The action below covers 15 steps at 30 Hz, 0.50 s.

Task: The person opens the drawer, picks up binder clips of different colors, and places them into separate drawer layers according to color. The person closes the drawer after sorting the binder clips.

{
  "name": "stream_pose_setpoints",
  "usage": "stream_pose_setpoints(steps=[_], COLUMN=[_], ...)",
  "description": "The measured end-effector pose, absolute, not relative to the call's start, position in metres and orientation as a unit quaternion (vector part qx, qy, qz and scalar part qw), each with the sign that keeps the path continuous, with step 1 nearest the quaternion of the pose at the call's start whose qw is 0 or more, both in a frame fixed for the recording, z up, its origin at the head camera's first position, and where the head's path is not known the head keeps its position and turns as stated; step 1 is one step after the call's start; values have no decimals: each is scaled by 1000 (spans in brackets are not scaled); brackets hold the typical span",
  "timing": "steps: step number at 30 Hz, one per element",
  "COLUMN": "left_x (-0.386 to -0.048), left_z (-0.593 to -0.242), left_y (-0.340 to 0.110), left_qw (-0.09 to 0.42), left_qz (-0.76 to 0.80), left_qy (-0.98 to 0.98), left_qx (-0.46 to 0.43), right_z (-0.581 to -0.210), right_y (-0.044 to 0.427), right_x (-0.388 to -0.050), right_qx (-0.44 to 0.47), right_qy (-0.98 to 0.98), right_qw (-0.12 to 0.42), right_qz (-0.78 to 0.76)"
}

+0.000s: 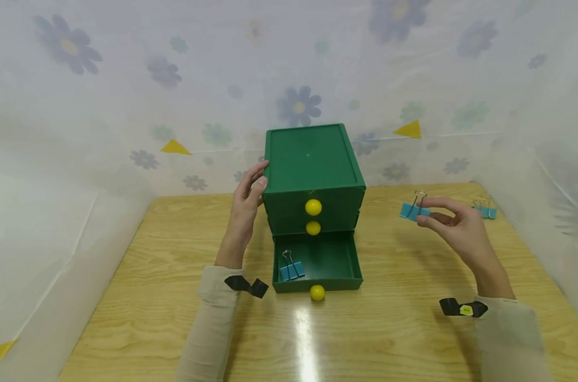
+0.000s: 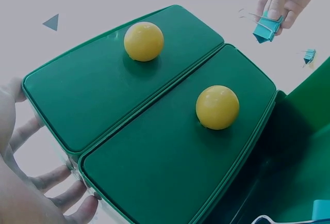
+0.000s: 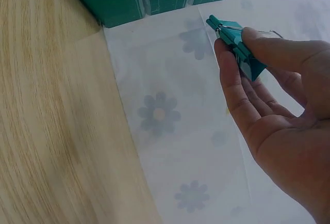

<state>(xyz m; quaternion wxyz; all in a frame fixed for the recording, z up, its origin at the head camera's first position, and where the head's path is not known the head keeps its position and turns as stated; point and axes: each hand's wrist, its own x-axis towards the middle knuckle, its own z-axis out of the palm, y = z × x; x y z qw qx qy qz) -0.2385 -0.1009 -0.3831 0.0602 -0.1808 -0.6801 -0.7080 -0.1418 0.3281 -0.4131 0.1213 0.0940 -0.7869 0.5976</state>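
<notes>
A green drawer cabinet [image 1: 312, 159] with yellow ball knobs stands on the table, its bottom drawer [image 1: 331, 257] pulled out. Inside that drawer, at the left, a blue binder clip [image 1: 292, 270] lies with its wire handles up. My left hand [image 1: 244, 204] touches the cabinet's left side, fingers extended along it, as the left wrist view also shows. To the right of the cabinet, my right hand [image 1: 453, 223] pinches a second blue binder clip [image 3: 237, 46] between thumb and fingers, above the table. Both upper drawers [image 2: 175, 136] are closed.
Another blue binder clip group [image 1: 486, 212] sits near the table's right back edge; its exact number is hard to tell. Flower-patterned white sheeting [image 1: 212, 69] surrounds the wooden table [image 1: 174, 297] at the back and sides. Yellow triangles [image 1: 410, 129] mark the back sheet.
</notes>
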Motion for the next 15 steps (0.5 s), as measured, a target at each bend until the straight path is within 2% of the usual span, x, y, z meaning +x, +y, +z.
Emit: stream_pose_setpoints(steps=[15], left_x=[-238], left_z=[-382], left_y=[-101], left_qw=[53], left_qz=[-708], left_qy=[-681], left_qx=[-178], right_z=[-411], right_y=[311], right_x=[-141], right_qx=[87], right_qy=[-803], right_qw=[98], right_qz=[582])
